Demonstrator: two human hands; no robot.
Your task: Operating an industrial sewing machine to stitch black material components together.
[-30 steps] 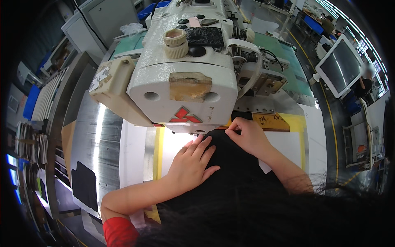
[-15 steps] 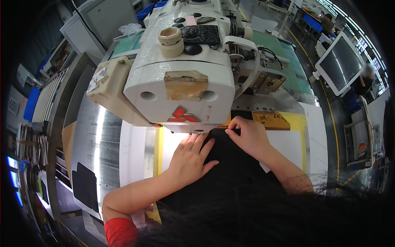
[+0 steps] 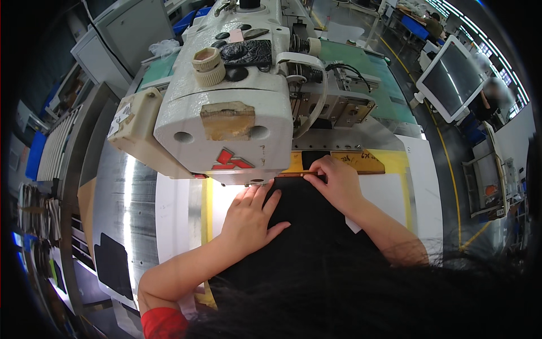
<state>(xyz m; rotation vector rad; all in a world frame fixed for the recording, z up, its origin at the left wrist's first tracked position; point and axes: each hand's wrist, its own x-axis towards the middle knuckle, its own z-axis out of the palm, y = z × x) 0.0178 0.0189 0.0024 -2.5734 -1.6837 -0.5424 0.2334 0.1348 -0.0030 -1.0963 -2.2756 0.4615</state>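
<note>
A large piece of black fabric [image 3: 316, 226] lies under the head of a white industrial sewing machine [image 3: 226, 141] and runs back toward me. My left hand [image 3: 247, 220] rests flat on its left border, fingers spread, fingertips close below the machine head. On the fabric's far edge, my right hand [image 3: 339, 183] has thumb and forefinger pinched together, apparently on the cloth. That pinch is right beside a yellow-brown clamp plate [image 3: 355, 162] with handwriting on it. The needle area is hidden by the machine head.
White sheets [image 3: 379, 198] edged with yellow tape lie around the fabric on a metal table [image 3: 141, 209]. Black cut pieces [image 3: 113, 265] sit at the left. A screen [image 3: 451, 79] stands at right, with a person [image 3: 491, 107] beyond. Shelves [image 3: 39, 214] line the far left.
The view has shifted, so the machine appears farther left. Both hands stay in nearly the same places on the fabric; more of the clamp plate's front edge shows between them.
</note>
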